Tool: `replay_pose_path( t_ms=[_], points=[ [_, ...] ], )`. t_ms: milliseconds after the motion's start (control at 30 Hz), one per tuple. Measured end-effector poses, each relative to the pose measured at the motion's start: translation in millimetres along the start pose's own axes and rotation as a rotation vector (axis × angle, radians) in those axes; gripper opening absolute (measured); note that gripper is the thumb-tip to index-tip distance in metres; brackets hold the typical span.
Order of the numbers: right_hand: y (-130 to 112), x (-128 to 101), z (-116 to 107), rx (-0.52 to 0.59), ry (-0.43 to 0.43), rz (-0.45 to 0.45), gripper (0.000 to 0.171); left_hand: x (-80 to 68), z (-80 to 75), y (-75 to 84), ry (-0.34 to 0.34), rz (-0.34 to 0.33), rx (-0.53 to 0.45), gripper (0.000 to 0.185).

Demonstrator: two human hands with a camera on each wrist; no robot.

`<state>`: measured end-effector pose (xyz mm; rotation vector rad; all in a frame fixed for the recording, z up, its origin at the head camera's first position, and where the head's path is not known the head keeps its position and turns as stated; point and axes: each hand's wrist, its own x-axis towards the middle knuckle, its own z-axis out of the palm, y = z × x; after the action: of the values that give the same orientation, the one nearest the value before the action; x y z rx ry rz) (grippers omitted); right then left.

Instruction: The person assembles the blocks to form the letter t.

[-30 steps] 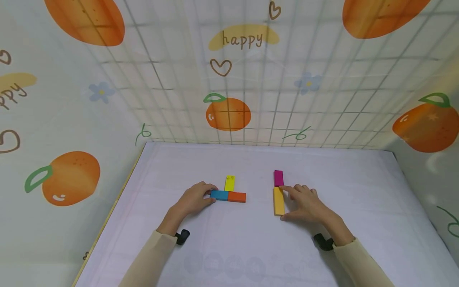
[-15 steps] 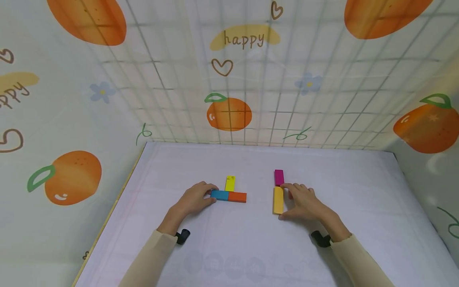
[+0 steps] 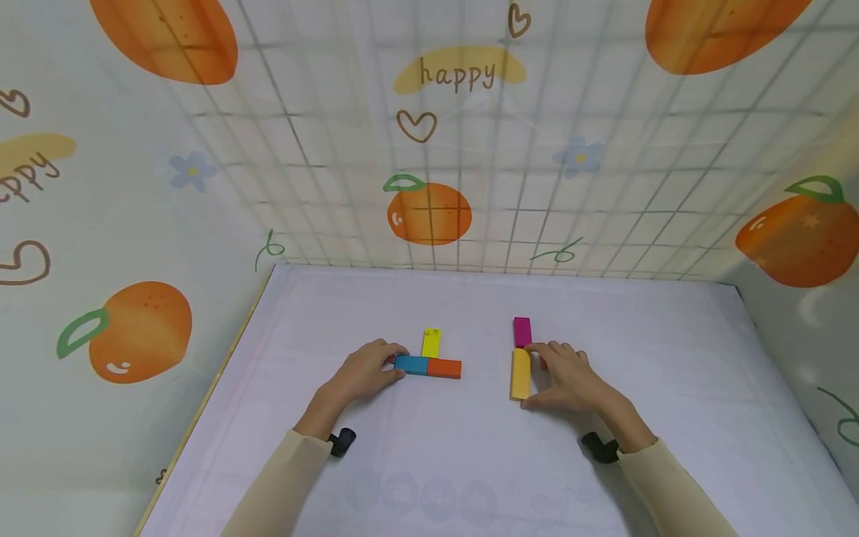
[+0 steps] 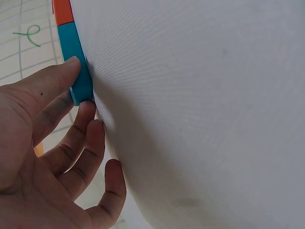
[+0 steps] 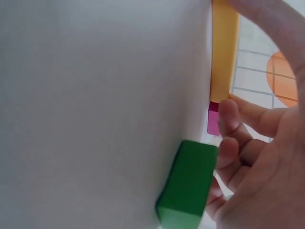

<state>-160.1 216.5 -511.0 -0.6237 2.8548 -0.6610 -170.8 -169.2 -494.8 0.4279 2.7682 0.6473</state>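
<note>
My left hand (image 3: 365, 371) pinches the left end of a blue block (image 3: 411, 365) between thumb and fingers. Against the blue block's right end lies an orange-red block (image 3: 444, 369), and a bright yellow block (image 3: 431, 343) stands out from the far side of the pair. To the right, my right hand (image 3: 567, 378) spans a longer amber block (image 3: 520, 374) lengthwise, thumb at its near end and index finger at its far end. A magenta block (image 3: 522, 332) lines up beyond it. In the right wrist view a green block (image 5: 188, 183) sits below the curled fingers; the head view hides it.
All blocks lie on a white-covered table (image 3: 429, 455). Behind it hangs a white curtain (image 3: 322, 194) printed with oranges, hearts and grid lines. Black wrist cameras (image 3: 342, 443) sit at both cuffs.
My right hand has shifted slightly left and away from me, and the amber block's near end has moved a little with it. My left hand stays on the blue block.
</note>
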Motion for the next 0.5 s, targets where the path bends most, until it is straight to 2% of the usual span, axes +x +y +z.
replay_pose_path(
  t_ms=[500],
  points=[
    [-7.6,-1.9,0.1,0.021,0.041,-0.035,0.094,-0.8,-1.0,0.9,0.003,0.013,-0.011,0.036]
  ],
)
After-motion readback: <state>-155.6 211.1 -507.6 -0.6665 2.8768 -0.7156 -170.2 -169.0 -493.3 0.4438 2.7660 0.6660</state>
